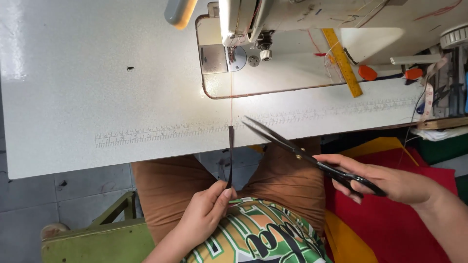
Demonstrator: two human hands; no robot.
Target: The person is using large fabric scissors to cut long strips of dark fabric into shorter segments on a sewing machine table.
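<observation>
My left hand (pixel 204 214) pinches the near end of a narrow dark strip (pixel 230 156), held taut toward the sewing machine. A thin red thread (pixel 231 97) runs from the strip's far end up to the needle area (pixel 233 51) of the white sewing machine (pixel 273 29). My right hand (pixel 385 182) grips black-handled scissors (pixel 292 146). Their blades are apart, with the tips just right of the strip's far end, where the thread starts.
The white table (pixel 97 87) has a printed ruler scale (pixel 156 132) along its front edge. A yellow ruler (pixel 343 61) and orange-handled tools (pixel 368 73) lie at the right. Red and yellow fabric (pixel 390 219) is piled at the lower right. A green wooden stool (pixel 97 238) sits below.
</observation>
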